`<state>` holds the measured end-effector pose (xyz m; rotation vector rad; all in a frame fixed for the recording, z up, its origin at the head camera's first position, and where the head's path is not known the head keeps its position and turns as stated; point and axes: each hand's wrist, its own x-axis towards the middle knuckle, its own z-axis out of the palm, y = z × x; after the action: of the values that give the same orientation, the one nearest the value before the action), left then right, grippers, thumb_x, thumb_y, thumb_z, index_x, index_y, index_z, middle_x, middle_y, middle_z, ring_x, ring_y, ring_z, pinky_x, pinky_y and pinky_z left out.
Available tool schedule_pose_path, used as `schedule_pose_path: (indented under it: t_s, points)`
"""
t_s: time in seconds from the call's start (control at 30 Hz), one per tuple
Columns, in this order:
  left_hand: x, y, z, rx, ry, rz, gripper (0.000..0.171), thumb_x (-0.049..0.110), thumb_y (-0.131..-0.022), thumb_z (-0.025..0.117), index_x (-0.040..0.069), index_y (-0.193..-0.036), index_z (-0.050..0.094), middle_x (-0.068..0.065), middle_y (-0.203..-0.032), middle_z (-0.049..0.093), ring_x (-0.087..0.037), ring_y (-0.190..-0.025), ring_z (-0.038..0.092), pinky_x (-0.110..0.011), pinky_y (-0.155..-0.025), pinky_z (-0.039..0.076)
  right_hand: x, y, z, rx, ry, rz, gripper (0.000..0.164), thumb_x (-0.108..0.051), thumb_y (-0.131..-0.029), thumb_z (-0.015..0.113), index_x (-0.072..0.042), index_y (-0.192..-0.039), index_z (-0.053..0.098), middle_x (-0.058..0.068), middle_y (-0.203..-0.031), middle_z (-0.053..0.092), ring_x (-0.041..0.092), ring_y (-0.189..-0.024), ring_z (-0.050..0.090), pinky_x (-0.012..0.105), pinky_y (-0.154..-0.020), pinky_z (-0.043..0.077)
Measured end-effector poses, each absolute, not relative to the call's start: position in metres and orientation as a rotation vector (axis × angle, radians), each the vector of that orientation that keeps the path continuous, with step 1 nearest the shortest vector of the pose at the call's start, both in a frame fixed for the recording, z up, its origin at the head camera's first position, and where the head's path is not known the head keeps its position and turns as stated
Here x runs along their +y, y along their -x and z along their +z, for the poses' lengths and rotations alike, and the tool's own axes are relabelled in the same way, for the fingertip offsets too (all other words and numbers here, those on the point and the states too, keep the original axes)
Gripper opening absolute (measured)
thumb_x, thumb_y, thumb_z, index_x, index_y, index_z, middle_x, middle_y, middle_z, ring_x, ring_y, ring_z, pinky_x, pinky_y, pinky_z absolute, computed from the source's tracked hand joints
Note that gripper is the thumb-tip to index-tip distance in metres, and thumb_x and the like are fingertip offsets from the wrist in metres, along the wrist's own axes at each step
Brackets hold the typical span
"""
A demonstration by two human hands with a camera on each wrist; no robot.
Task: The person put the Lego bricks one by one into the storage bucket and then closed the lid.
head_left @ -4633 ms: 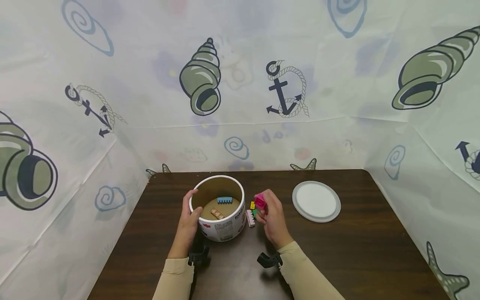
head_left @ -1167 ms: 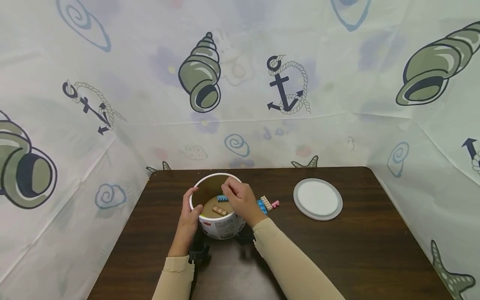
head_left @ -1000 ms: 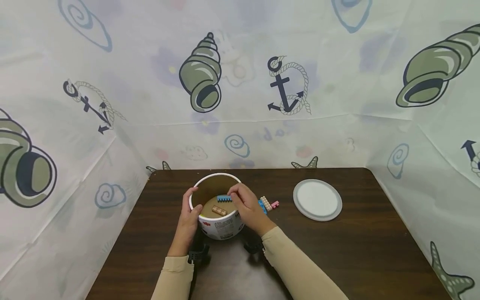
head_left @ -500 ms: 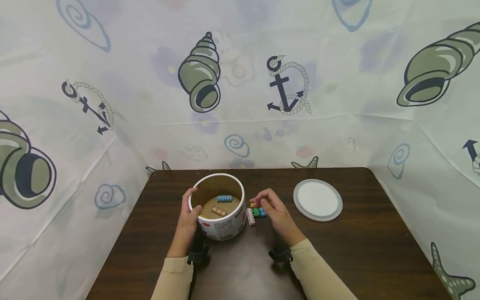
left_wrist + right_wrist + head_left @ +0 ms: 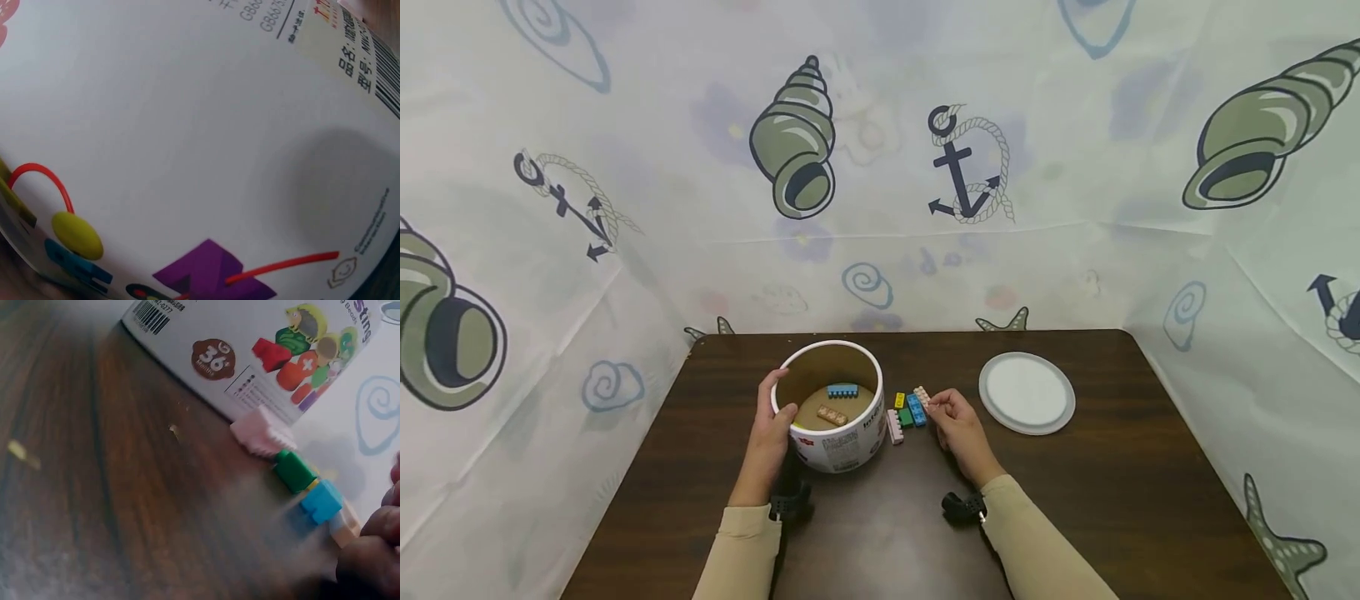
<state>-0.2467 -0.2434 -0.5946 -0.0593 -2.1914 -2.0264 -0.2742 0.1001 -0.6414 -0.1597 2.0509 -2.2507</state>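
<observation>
My left hand point(image 5: 767, 433) grips the left rim of a white round tub point(image 5: 842, 450), its thumb over the edge. On the tub's floor lie a blue toy brick point(image 5: 842, 391) and a tan toy brick point(image 5: 832, 416). Beside the tub on the table sit a light-pink brick point(image 5: 895, 427), a green brick point(image 5: 906, 417), a yellow brick point(image 5: 899, 401), another blue brick point(image 5: 916, 410) and a beige brick point(image 5: 922, 395). My right hand point(image 5: 958, 433) has thumb and fingertips together right at the beige brick; I cannot tell whether they hold anything.
A round white lid point(image 5: 1027, 393) lies flat on the dark wooden table point(image 5: 1097, 500), right of my right hand. White cloth point(image 5: 880, 208) printed with shells and anchors surrounds the table. Pictures and print cover the tub's wall point(image 5: 262, 362) in the right wrist view.
My right hand, earlier holding a magenta piece, reached into the tub, came back out right and lowered to the bricks. The magenta piece is out of sight. My left hand stays on the tub.
</observation>
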Motion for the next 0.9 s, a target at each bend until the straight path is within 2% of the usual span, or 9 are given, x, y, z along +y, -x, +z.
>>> schedule_pose_path:
  t_s: [0.13,0.27,0.47,0.53,0.73,0.9]
  points:
    - [-0.245,0.247,-0.599,-2.185,0.068,-2.031,0.065,0.008,-0.104,0.047,0.024,-0.166,0.030,-0.019,-0.173,0.023,-0.047,-0.150,0.035,-0.052,-0.119,0.030,0.097,0.275,-0.647,2.208,0.179,-2.133,0.018,-0.012,-0.107,0.066,-0.003,-0.122,0.063,-0.001,-0.074,0.051,0.011,-0.055,0.044,0.025,-0.051,0.037]
    - [-0.245,0.248,-0.598,-2.168,0.086,-2.023,0.066,0.008,-0.104,0.048,0.023,-0.165,0.031,-0.017,-0.173,0.023,-0.046,-0.151,0.034,-0.054,-0.120,0.028,0.092,0.275,-0.649,2.459,0.234,-1.955,0.019,-0.012,-0.102,0.074,-0.007,-0.119,0.068,-0.002,-0.078,0.057,0.010,-0.061,0.051,0.023,-0.058,0.043]
    - [-0.242,0.248,-0.595,-2.169,0.082,-2.011,0.065,0.009,-0.103,0.047,0.023,-0.165,0.032,-0.013,-0.172,0.026,-0.044,-0.152,0.034,-0.054,-0.121,0.027,0.090,0.277,-0.644,2.656,0.287,-1.713,0.032,-0.023,-0.094,0.086,-0.015,-0.121,0.072,-0.003,-0.082,0.059,0.010,-0.071,0.053,0.026,-0.070,0.044]
    - [-0.242,0.248,-0.596,-2.173,0.078,-2.010,0.065,0.009,-0.104,0.046,0.024,-0.165,0.032,-0.014,-0.172,0.026,-0.045,-0.151,0.035,-0.054,-0.120,0.028,0.090,0.277,-0.643,2.696,0.299,-1.644,0.036,-0.026,-0.091,0.089,-0.017,-0.122,0.072,-0.004,-0.081,0.059,0.012,-0.071,0.053,0.028,-0.070,0.044]
    - [-0.242,0.248,-0.597,-2.173,0.077,-2.017,0.064,0.009,-0.104,0.046,0.025,-0.164,0.032,-0.017,-0.172,0.026,-0.047,-0.150,0.036,-0.054,-0.119,0.030,0.090,0.277,-0.643,2.754,0.310,-1.532,0.032,-0.024,-0.091,0.089,-0.019,-0.118,0.073,-0.006,-0.079,0.059,0.012,-0.071,0.053,0.029,-0.069,0.043]
    - [-0.243,0.248,-0.597,-2.162,0.077,-2.021,0.064,0.011,-0.104,0.047,0.026,-0.164,0.032,-0.013,-0.171,0.027,-0.044,-0.151,0.036,-0.055,-0.120,0.029,0.088,0.278,-0.643,2.772,0.299,-1.525,0.029,-0.023,-0.091,0.088,-0.018,-0.114,0.072,-0.005,-0.080,0.059,0.012,-0.071,0.053,0.030,-0.069,0.042]
